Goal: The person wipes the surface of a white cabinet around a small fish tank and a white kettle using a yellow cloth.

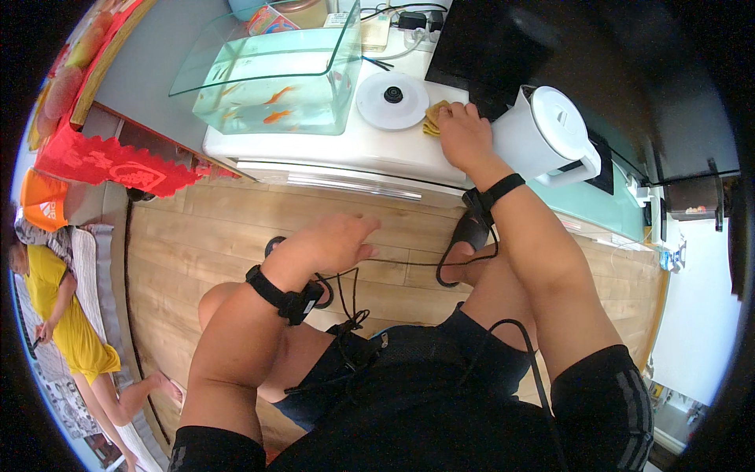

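Note:
My right hand (466, 134) presses a folded yellow cloth (435, 118) onto the white cabinet top (407, 150). Just left of the cloth lies the round white kettle base (377, 112), with a black connector at its centre. A white electric kettle (519, 138) stands off its base, right of my right hand, its lid down and its handle toward the right. My left hand (342, 242) hangs over the floor in front of the cabinet, fingers loosely apart, with nothing in it. Both wrists wear black straps with small devices and cords.
A glass fish tank (271, 112) with several orange fish stands left of the kettle base. Black power adapters (413, 20) and cables lie behind it. A large black screen (548, 47) rises at the back right. At the far left a person in yellow (71, 318) lies on a sofa.

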Motion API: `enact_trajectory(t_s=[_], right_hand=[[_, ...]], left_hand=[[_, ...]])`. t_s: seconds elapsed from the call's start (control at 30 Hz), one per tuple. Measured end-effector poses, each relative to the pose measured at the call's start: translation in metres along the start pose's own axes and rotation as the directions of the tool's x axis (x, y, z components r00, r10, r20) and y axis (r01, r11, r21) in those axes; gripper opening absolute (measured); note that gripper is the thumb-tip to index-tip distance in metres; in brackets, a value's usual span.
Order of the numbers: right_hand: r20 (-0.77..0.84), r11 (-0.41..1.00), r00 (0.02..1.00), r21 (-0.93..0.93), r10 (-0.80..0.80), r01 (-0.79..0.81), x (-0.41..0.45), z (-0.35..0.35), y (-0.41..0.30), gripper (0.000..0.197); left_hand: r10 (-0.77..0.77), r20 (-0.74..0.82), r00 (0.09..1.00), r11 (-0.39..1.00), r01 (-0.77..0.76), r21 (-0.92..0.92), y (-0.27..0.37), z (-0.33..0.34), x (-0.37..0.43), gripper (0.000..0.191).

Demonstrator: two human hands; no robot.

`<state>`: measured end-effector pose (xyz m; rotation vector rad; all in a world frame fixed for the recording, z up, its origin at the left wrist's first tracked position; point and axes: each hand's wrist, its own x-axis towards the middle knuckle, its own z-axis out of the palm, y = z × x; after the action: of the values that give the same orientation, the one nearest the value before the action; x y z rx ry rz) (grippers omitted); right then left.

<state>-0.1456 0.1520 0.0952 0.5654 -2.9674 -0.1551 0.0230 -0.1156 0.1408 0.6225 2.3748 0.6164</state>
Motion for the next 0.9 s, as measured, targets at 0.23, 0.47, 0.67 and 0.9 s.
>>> enact_trajectory(t_s=[0.23,0.47,0.67,0.9], right_hand=[[-0.003,0.994,0.994,0.005,-0.109,0.109,-0.022,-0.006,-0.005,0.027],[-0.281,0.944,0.927,0.141,-0.250,0.298,-0.073,0.000,-0.017,0.020],[-0.266,0.975,0.941,0.019,-0.207,0.220,-0.090,-0.002,-0.034,0.045],[-0.144,0.979,0.969,0.001,-0.199,0.202,-0.075,-0.001,-0.033,0.040]], left_hand=[[0.057,-0.029,0.998,0.998,-0.056,0.038,-0.002,0.005,-0.001,0.046],[0.090,0.007,0.996,0.996,-0.090,-0.001,0.004,0.008,0.015,0.042],[0.114,0.032,0.993,0.993,-0.114,-0.001,0.007,0.008,0.025,0.047],[0.092,0.006,0.996,0.995,-0.092,0.028,0.005,0.005,0.019,0.047]])
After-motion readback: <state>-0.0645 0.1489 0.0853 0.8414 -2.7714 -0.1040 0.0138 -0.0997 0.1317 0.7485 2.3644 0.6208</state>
